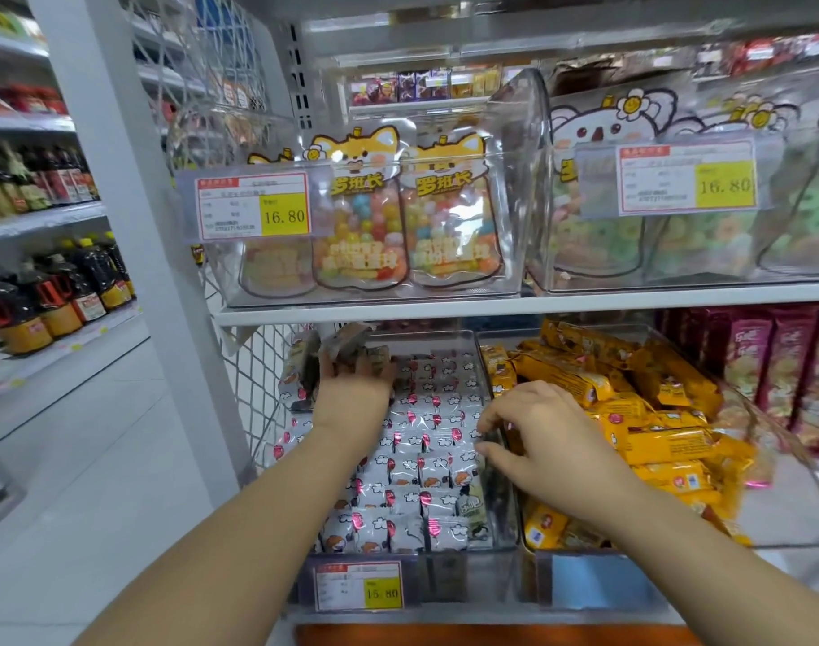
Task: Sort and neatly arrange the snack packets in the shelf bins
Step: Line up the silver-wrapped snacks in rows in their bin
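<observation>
Snack packets (349, 348) jut upward, tilted, from the gripping left hand (354, 382); right hand (538, 431) curls at the bin (508, 496) wall, grasp unclear

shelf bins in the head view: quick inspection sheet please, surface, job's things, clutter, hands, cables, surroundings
surface: white shelf over two clear bins, left bin and right bin, side by side.
job's things: white packets in rows in the left bin; yellow packets heaped loosely in the right bin.
clutter: tilted packets along the left bin's left wall.
hands: left hand grips a bunch of packets at the bin's back; right hand pinches a dark packet by the bin's right wall.
cables: nothing seen.
surroundings: candy bags in upper bins, price tag, bottles on left shelving, pink packets at right.
</observation>
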A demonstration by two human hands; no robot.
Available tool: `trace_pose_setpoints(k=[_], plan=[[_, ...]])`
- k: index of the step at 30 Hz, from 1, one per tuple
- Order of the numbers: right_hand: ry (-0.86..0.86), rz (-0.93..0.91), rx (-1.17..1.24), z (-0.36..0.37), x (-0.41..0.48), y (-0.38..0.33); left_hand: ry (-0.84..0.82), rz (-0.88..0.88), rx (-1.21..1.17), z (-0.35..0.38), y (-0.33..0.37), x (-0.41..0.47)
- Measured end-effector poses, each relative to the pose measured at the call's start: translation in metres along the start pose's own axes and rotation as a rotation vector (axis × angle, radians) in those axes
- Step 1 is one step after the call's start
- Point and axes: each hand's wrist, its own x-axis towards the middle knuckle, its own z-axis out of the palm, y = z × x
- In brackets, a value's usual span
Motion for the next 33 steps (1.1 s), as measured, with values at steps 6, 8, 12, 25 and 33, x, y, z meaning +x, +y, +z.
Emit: trace_pose_setpoints(k=[6, 8, 12, 25, 33], plan=[[0.016, -0.028, 0.023, 0.0, 0.001, -0.004, 0.103, 0.05, -0.123, -0.011, -0.005, 0.001], [0.019, -0.03, 0.032, 0.001, 0.001, -0.005, 0.041, 0.035, -0.184, -0.015, -0.005, -0.008], [0.012, -0.035, 0.045, 0.004, 0.002, -0.007, 0.019, 0.019, -0.308, -0.026, -0.004, -0.032], [-0.192, -0.003, -0.015, 0.019, 0.002, -0.024, -0.218, 0.129, -1.024, -0.048, -0.009, -0.083], [-0.208, 0.114, -0.133, 0.03, 0.019, -0.035, -0.297, -0.094, -1.054, -0.038, -0.003, -0.053]])
